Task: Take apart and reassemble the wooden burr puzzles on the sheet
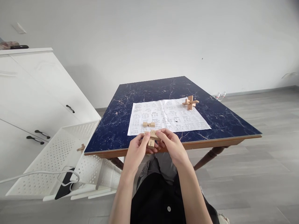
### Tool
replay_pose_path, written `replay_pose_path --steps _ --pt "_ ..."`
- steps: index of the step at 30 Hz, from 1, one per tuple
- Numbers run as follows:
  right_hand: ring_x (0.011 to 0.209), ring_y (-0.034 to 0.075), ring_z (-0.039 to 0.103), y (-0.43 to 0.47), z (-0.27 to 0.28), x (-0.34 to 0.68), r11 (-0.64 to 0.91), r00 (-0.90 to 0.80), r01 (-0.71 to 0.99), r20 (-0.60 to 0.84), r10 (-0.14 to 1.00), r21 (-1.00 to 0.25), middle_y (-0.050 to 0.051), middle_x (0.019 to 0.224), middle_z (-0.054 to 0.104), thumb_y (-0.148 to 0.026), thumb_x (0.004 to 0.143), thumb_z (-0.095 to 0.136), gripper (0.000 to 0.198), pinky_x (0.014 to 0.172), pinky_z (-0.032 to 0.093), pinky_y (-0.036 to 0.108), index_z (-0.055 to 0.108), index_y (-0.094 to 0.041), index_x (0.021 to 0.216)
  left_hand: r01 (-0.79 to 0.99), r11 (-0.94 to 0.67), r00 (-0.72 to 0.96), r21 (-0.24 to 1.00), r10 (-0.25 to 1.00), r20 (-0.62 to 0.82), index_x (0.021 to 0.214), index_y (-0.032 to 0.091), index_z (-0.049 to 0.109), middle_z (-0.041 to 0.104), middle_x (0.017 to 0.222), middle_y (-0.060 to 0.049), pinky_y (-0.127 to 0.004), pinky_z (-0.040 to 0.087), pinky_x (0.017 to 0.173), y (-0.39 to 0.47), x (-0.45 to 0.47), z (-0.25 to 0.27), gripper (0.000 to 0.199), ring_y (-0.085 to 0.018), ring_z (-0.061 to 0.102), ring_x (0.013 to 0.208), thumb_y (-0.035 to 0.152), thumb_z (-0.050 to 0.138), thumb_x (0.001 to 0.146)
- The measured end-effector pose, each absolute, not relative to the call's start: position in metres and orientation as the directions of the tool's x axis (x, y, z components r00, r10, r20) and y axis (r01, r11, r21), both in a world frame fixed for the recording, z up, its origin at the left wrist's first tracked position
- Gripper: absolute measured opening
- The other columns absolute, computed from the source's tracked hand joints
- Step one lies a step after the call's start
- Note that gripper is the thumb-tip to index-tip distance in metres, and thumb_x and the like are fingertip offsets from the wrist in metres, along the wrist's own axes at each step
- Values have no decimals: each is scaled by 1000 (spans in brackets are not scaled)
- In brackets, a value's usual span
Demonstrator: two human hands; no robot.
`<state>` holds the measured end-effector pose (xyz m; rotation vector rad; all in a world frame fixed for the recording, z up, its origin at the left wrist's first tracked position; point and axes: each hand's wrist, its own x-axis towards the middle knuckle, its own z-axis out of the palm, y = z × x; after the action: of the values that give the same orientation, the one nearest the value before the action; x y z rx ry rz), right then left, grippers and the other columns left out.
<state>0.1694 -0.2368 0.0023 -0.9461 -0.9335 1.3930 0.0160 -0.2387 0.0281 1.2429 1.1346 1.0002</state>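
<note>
Wooden pieces (151,143) sit between the fingers (161,135), which seemingly support them underneath.

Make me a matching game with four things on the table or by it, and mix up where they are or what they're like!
Things:
1. Notched wooden block
2. Wooden cross
3. Tabletop
4. Left hand and right hand

Places, colours and states:
A. Dark blue with pale veins
B. Gripping wooden pieces
C. At the far right corner of the paper
D. On the paper's near left part

Right pairs: 1-D, 2-C, 3-A, 4-B
</note>
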Motion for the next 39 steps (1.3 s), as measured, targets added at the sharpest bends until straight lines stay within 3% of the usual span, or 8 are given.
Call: replay_pose_path --steps 6,11,16,34,39 --pt "55 12 48 -240 5 166 -64 -80 -372 -36 996 -926 -6 64 56 -66 81 82 49 57 39 28 62 -22 88 -26 105 168 994 981 -100 84 16 66 69 68 -2 -26 54 59 -243 20 34 45 -15 63 56 59 66 98" --pt "55 16 57 -242 4 166 -53 -157 -410 14 987 -910 -4 63 60 -63 89 77 43 63 48 34 60 -24 91 -20 73 137 997 988 -70 84 17 63 65 62 -1 -26 54 59 -245 25 34 41 -15 62 55 55 64 100" --pt "62 18 62 -244 4 168 -6 -132 -365 45 990 -931 -3 68 63 -63 89 77 43 68 52 35 60 -24 94 -21 63 130 998 990 -60 83 17 62 64 63 0 -25 51 59 -247 26 32 40 -14 61 55 53 63 101" --pt "58 16 63 -247 13 168 -31 -146 -487 46 988 -873 -6 71 60 -55 90 80 37 64 54 33 58 -26 96 51 -103 156 993 983 94 91 20 56 61 65 3 -23 45 60 -253 27 29 34 -13 53 58 50 54 106" --pt "59 16 57 -245 7 164 25 -115 -374 73 991 -927 -4 68 60 -64 97 67 39 65 50 32 61 -26 93 57 -85 123 995 989 77 91 19 62 67 73 0 -27 50 68 -250 23 31 37 -14 60 62 52 55 106"
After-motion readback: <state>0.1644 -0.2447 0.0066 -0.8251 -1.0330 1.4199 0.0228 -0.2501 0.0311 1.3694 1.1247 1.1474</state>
